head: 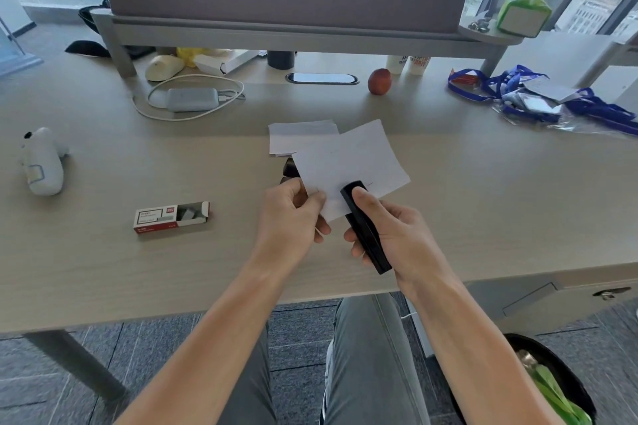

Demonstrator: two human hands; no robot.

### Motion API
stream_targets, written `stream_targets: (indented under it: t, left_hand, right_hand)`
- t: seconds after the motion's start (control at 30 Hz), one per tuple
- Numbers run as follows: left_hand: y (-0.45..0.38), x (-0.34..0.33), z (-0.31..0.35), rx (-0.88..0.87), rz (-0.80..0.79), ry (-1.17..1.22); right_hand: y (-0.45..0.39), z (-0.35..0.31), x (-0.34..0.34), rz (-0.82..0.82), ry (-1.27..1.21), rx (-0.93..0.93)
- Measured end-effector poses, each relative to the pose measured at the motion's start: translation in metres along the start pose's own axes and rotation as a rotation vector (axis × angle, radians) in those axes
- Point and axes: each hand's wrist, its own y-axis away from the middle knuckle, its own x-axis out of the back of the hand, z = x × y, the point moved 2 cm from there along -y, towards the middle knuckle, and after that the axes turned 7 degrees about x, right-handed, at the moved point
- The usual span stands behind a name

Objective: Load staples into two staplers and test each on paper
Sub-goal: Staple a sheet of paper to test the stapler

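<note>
Nearest, right hand (390, 235) wrapped around a black stapler (366, 228), thumb on top near the nose, front end over the lower edge of a paper sheet (348, 166). Left hand (293, 217) pinching that sheet's lower left corner, held above the worktop (103, 269). Stapler stiff and probably solid; best gripped mid-body. Paper light, floppy, easily creased; hold close to the stapling spot. Left of the hands, open staple box (171, 217). Beyond, partly hidden under the sheet, a dark object (290, 170), possibly stapler 2. Farther, 1 small paper stack (300, 134).
</note>
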Motion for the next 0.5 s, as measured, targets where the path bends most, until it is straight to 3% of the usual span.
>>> stream_targets:
  t: [0.33, 0.5]
  left_hand:
    - [-0.01, 0.004, 0.002, 0.003, 0.037, 0.0]
    - [-0.017, 0.011, 0.007, 0.043, 0.107, 0.064]
  right_hand:
    - [-0.001, -0.005, 0.011, -0.07, 0.11, -0.116]
    - [-0.007, -0.004, 0.03, -0.06, 0.525, 0.002]
